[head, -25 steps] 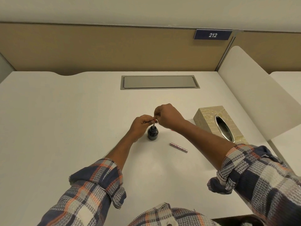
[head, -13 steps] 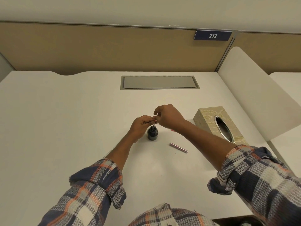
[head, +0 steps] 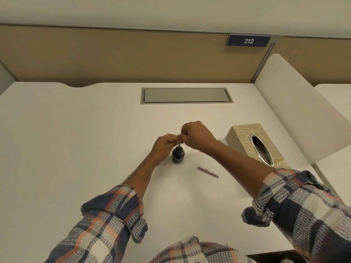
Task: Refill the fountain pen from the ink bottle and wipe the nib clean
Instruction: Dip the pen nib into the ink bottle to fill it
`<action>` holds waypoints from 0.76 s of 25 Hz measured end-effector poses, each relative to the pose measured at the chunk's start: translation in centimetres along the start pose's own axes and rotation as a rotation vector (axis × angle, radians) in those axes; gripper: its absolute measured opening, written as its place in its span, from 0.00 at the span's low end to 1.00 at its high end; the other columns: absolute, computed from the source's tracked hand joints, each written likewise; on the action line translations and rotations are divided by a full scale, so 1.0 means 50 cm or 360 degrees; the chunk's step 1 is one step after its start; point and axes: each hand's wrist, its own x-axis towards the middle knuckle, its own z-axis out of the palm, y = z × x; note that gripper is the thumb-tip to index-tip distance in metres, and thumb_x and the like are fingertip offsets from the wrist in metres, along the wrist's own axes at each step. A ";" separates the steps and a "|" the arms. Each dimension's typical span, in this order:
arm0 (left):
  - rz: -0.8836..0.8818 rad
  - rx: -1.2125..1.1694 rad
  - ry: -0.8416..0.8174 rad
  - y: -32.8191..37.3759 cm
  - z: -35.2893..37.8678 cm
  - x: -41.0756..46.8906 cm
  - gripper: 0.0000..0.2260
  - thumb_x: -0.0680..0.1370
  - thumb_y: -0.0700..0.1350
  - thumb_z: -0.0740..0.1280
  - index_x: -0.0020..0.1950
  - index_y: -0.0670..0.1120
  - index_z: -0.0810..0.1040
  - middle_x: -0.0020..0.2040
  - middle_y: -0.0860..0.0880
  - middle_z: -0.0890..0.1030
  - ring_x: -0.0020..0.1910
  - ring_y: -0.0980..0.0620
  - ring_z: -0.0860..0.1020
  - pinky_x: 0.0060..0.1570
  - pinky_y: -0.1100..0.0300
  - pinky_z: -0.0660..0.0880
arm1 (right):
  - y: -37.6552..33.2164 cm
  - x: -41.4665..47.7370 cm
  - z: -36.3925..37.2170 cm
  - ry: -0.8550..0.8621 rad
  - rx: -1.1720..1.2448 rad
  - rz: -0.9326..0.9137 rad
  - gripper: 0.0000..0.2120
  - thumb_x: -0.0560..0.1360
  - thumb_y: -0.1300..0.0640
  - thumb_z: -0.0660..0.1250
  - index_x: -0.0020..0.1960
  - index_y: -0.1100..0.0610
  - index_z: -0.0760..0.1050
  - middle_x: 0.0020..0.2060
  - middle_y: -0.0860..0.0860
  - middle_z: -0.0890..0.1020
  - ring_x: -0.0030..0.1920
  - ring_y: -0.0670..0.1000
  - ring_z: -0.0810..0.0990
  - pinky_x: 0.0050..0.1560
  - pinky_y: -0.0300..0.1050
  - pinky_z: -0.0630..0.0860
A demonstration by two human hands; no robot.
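The pen (head: 179,143) is mostly hidden between both hands' fingers (head: 173,139); its nib is sunk in the ink bottle (head: 178,154), too small to tell.

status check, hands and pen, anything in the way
Left hand and right hand both pinching the pen section, tip down in the open ink bottle. Pen barrel loose on desk. Tissue box right. Nothing blocking.

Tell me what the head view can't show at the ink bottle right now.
- Nib: hidden inside the ink bottle mouth.
- Pen section: mostly covered by the left hand and right hand.
- Ink level: glass too dark, too small.
- Small red item: under the right wrist.
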 end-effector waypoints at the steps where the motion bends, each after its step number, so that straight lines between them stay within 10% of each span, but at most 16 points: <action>1: 0.0008 0.0008 0.0004 -0.001 -0.001 0.000 0.07 0.76 0.38 0.66 0.50 0.44 0.83 0.50 0.50 0.81 0.51 0.55 0.78 0.58 0.61 0.72 | 0.001 0.000 0.000 -0.0007 0.0036 0.0007 0.05 0.73 0.57 0.68 0.46 0.56 0.81 0.44 0.55 0.84 0.44 0.57 0.82 0.47 0.51 0.80; 19: -0.0024 -0.0005 0.0016 0.003 0.003 -0.001 0.08 0.76 0.38 0.66 0.52 0.41 0.82 0.52 0.47 0.80 0.49 0.57 0.77 0.52 0.70 0.72 | 0.001 0.001 0.003 -0.0006 0.0087 -0.0019 0.06 0.73 0.61 0.66 0.48 0.56 0.81 0.44 0.55 0.84 0.44 0.56 0.81 0.45 0.48 0.79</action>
